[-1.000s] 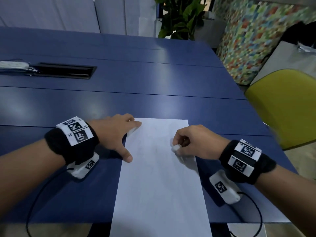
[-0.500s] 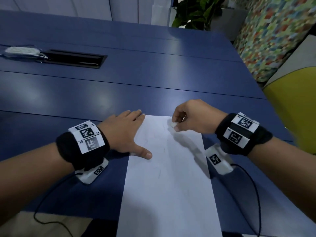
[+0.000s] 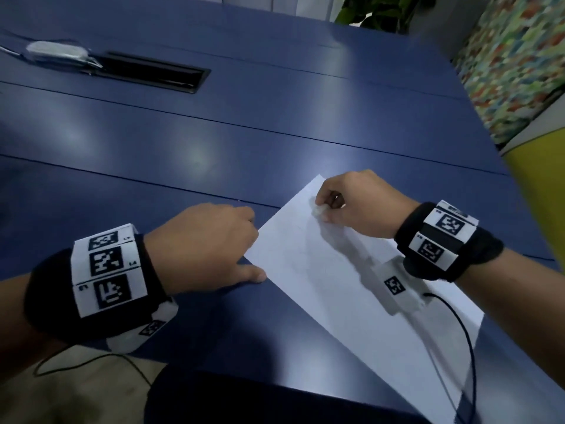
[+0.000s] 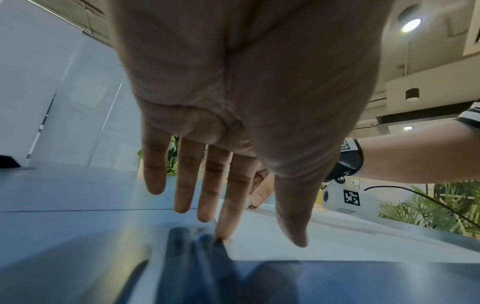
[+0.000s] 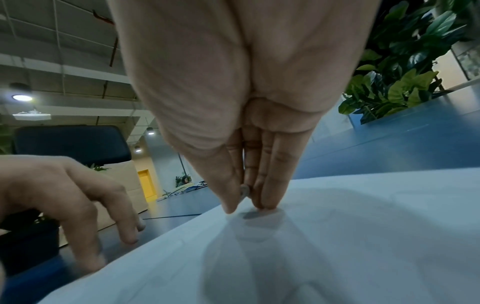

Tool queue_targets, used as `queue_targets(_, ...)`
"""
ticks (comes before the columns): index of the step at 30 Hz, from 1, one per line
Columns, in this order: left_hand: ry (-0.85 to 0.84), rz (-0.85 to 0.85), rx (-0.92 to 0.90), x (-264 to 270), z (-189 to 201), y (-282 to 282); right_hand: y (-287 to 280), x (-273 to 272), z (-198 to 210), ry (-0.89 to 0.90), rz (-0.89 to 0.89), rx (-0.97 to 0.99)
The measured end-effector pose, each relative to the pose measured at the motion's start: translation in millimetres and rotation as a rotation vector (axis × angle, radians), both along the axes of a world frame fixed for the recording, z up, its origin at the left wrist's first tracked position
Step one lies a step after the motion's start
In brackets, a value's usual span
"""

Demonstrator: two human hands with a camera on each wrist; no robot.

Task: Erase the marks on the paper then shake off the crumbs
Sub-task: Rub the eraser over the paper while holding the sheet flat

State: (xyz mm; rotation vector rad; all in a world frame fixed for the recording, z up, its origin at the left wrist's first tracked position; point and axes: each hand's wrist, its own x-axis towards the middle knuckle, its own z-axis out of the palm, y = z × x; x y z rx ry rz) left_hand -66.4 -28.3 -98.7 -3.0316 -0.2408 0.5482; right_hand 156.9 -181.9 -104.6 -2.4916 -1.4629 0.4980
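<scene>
A white sheet of paper (image 3: 345,289) lies skewed on the blue table (image 3: 214,148), with only faint marks on it. My right hand (image 3: 351,203) pinches a small white eraser (image 3: 318,210) between thumb and fingers, its tip down on the paper near the far corner. The eraser (image 5: 244,191) shows grey between the fingertips in the right wrist view. My left hand (image 3: 211,246) lies flat with straight fingers at the paper's left edge. In the left wrist view the index fingertip (image 4: 223,236) touches the paper (image 4: 337,242) at its corner, and the thumb hovers over the sheet.
A black cable slot (image 3: 156,75) and a white power strip (image 3: 58,53) sit at the far left of the table. A yellow chair (image 3: 538,194) stands to the right, a potted plant (image 3: 382,10) beyond the far edge. Wrist camera cables trail off the near edge.
The paper now lies turned at an angle in the view. My right hand has carried the eraser up towards the far corner of the sheet. The left hand stays at the left edge.
</scene>
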Motion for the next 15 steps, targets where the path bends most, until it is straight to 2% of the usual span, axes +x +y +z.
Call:
queue_targets(6,-0.032,-0.015,-0.19,5.8,-3.7,6.1,-6.2,-19.5,-3.1,0.068,0.125,0.019)
queue_targets(8,0.022,-0.06,-0.165,13.4,-13.6,16.3,-9.3,-26.1,-5.3,0.065,0.164,0.02)
queue_targets(11,0.141,-0.027,-0.172,20.2,-22.6,26.0,-13.7,-33.8,-6.6,0.056,0.186,0.045)
queue_targets(15,0.185,-0.045,-0.168,19.9,-26.5,30.2,-14.5,-48.0,-10.0,0.041,0.219,0.051)
